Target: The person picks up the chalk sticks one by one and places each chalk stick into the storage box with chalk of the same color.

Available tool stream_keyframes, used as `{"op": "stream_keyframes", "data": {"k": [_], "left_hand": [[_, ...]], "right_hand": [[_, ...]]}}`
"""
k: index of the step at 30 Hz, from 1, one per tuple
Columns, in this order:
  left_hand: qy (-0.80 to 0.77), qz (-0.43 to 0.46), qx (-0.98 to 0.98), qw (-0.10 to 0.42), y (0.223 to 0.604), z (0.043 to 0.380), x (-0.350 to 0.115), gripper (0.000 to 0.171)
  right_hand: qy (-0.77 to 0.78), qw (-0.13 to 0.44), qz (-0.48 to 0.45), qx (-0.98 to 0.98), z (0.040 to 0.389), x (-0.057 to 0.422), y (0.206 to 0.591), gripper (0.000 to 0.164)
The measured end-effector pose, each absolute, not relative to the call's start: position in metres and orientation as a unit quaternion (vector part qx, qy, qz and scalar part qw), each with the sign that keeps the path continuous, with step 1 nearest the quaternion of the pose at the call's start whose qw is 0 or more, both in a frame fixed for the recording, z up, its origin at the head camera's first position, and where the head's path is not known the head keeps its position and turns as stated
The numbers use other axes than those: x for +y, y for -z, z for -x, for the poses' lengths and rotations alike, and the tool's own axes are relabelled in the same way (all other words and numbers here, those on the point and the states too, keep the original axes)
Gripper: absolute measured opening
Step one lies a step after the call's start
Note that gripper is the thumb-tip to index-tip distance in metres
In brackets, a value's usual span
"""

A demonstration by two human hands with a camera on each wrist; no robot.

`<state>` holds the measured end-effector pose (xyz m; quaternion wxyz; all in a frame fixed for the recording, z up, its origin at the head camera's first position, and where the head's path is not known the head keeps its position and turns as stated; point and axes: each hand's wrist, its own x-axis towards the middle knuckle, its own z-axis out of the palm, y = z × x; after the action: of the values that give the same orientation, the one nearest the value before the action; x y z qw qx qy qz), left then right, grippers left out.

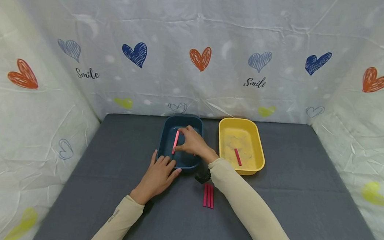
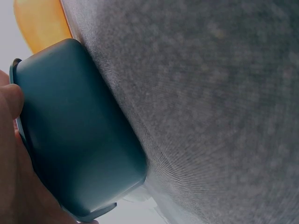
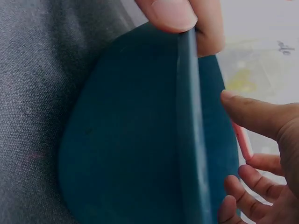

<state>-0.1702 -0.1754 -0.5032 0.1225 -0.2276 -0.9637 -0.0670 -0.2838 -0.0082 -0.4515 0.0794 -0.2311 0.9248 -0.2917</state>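
My right hand [image 1: 193, 142] is over the dark blue tray [image 1: 184, 162], holding a thin pink stick [image 1: 175, 142] lengthwise between thumb and index finger. In the right wrist view the same pink stick [image 3: 242, 141] shows beyond the tray's wall, its end at a fingertip. At the tray's near left corner, my left hand [image 1: 155, 178] grips the rim, with the thumb outside and fingers over the edge. The left wrist view shows the outer wall of the blue tray [image 2: 79, 126] beside that hand. Part of another stick [image 1: 194, 155] peeks out under my right hand.
A yellow tray [image 1: 258, 149] stands to the right of the blue one, with a darker pink stick [image 1: 237, 157] inside. Three similar sticks [image 1: 208, 196] lie side by side on the grey tabletop [image 1: 292, 214], left of my right forearm. Patterned cloth [image 1: 168, 71] hangs behind the table.
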Motion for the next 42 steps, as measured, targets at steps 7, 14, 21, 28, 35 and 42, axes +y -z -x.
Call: {"op": "stream_keyframes", "data": {"k": [7, 14, 21, 28, 35, 42], "left_hand": [[0.067, 0.226, -0.964, 0.119, 0.504, 0.169, -0.176, 0.033], [0.066, 0.23, -0.964, 0.119, 0.502, 0.168, -0.176, 0.033], [0.068, 0.231, -0.963, 0.123, 0.501, 0.168, -0.176, 0.032], [0.07, 0.229, -0.964, 0.12, 0.5, 0.168, -0.176, 0.032], [0.07, 0.228, -0.964, 0.12, 0.502, 0.168, -0.176, 0.031], [0.07, 0.226, -0.965, 0.117, 0.503, 0.168, -0.176, 0.032]], "right_hand": [[0.268, 0.09, 0.234, 0.93, 0.289, -0.016, 0.458, 0.081], [0.253, 0.105, 0.228, 0.934, 0.29, -0.019, 0.463, 0.081], [0.235, 0.12, 0.232, 0.936, 0.291, -0.023, 0.465, 0.081], [0.226, 0.124, 0.221, 0.941, 0.292, -0.024, 0.468, 0.079], [0.222, 0.119, 0.213, 0.944, 0.293, -0.023, 0.471, 0.08], [0.236, 0.106, 0.211, 0.943, 0.293, -0.023, 0.472, 0.08]]}}
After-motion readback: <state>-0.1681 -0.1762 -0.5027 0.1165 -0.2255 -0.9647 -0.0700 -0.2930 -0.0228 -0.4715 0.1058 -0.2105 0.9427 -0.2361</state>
